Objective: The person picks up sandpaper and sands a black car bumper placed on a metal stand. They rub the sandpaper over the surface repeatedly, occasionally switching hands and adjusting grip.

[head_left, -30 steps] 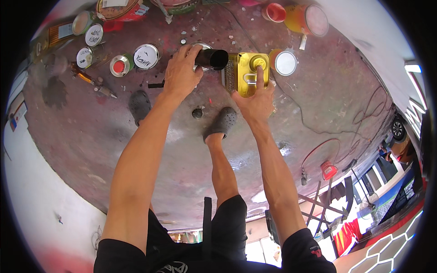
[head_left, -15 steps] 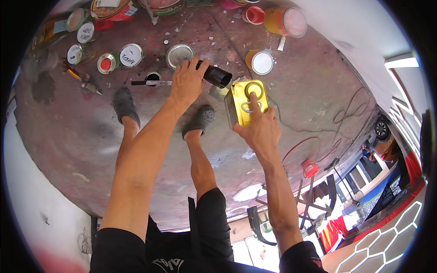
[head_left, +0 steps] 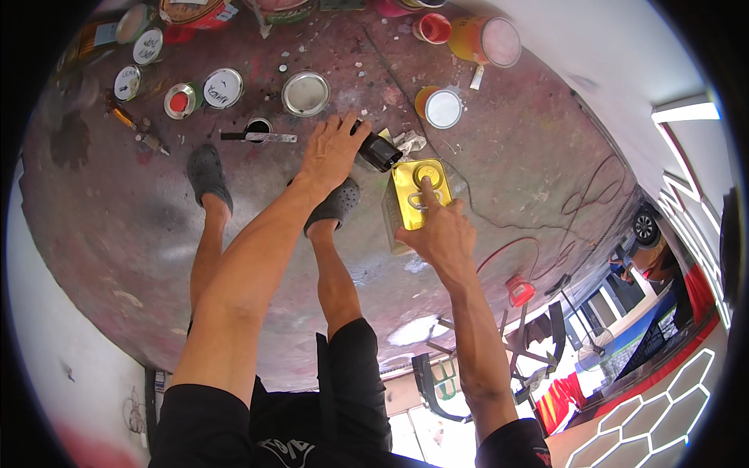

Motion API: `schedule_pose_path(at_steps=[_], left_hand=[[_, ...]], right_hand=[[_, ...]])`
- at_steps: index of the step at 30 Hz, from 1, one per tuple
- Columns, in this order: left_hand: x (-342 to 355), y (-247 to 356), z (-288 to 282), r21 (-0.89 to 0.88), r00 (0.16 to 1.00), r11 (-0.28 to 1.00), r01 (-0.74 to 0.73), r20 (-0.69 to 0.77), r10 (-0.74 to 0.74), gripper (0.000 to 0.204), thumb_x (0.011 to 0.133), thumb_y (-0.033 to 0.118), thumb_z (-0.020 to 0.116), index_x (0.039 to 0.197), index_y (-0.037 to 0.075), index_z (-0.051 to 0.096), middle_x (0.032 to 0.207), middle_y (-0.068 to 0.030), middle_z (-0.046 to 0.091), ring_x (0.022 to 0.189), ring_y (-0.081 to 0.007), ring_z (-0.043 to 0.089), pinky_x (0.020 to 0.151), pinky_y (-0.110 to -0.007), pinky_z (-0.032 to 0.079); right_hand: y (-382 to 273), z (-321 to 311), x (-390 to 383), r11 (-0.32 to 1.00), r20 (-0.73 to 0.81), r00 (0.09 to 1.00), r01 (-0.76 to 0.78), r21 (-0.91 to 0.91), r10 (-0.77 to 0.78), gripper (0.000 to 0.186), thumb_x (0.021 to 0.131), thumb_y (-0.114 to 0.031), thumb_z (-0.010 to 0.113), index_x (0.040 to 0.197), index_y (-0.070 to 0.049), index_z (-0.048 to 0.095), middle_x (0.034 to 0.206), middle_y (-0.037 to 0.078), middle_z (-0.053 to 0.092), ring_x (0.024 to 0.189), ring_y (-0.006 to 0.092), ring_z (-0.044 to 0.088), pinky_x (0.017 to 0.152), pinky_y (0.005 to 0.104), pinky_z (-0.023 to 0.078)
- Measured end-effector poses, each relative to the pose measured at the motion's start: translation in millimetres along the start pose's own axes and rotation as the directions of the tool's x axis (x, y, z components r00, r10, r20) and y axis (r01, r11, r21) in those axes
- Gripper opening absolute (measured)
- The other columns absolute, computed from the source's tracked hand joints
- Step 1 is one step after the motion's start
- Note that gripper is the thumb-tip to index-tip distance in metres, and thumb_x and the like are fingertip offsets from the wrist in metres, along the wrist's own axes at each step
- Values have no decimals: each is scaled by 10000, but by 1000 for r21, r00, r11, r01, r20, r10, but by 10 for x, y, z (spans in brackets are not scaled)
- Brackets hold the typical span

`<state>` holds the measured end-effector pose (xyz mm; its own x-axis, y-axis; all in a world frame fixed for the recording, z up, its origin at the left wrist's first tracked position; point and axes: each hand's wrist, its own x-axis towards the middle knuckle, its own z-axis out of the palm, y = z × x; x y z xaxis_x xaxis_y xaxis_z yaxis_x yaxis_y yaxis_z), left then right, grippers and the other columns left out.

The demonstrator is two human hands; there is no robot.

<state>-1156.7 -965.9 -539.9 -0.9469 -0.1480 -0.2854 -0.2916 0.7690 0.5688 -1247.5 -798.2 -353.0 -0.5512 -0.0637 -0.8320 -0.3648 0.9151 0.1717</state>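
My left hand (head_left: 331, 154) is closed around a black cylindrical cup (head_left: 381, 154), tilted on its side with its mouth toward the right. Close beside that mouth is a rectangular metal can (head_left: 413, 174) with a shiny yellow top, a round cap and a wire handle. My right hand (head_left: 443, 235) grips this can at its near edge, the index finger stretched onto the cap and the thumb along the side. Cup rim and can corner are touching or nearly so; I cannot tell which. Whether any liquid passes between them does not show.
A small open pot (head_left: 258, 127) with a flat stick (head_left: 261, 137) across it stands left of my left hand. Lidded paint cans (head_left: 224, 87), a larger tin (head_left: 306, 93) and a white-lidded can (head_left: 444, 108) stand beyond. A cable (head_left: 499, 224) trails along the stained floor at right.
Both hands have come nearer to me, carrying the cup and the metal can with them. A crumpled pale cloth or paper behind the can now shows more.
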Motion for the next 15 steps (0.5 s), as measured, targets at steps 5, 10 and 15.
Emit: schedule_pose_path(at_steps=[5, 10, 15], left_hand=[[-47, -32, 21, -17, 1000, 1000, 9, -4, -9, 651, 850, 26, 772, 1468, 123, 593, 1468, -159, 563, 1311, -376, 573, 1111, -502, 483], [-60, -150, -30, -144, 998, 988, 56, 41, -51, 662, 833, 10, 784, 1458, 110, 590, 1455, -162, 566, 1332, -382, 566, 1115, -501, 490], [-48, -390, -89, -393, 994, 915, 92, -16, -107, 701, 815, 20, 803, 1471, 108, 573, 1459, -143, 572, 1335, -368, 585, 1111, -482, 504]], right_hand=[[-24, 39, 16, 1000, 16, 1000, 13, -5, -13, 1141, 661, -452, 952, 1672, -271, 454, 1471, 485, 504, 1122, 589, 709, 939, 519, 609], [-104, 87, -21, 999, -36, 999, 34, 27, -33, 1123, 668, -438, 942, 1667, -270, 459, 1380, 398, 583, 1054, 558, 725, 909, 527, 617], [-316, 48, 31, 1000, -115, 993, -7, 23, 10, 1116, 696, -449, 920, 1683, -295, 421, 1419, 336, 565, 1125, 478, 730, 945, 497, 607]])
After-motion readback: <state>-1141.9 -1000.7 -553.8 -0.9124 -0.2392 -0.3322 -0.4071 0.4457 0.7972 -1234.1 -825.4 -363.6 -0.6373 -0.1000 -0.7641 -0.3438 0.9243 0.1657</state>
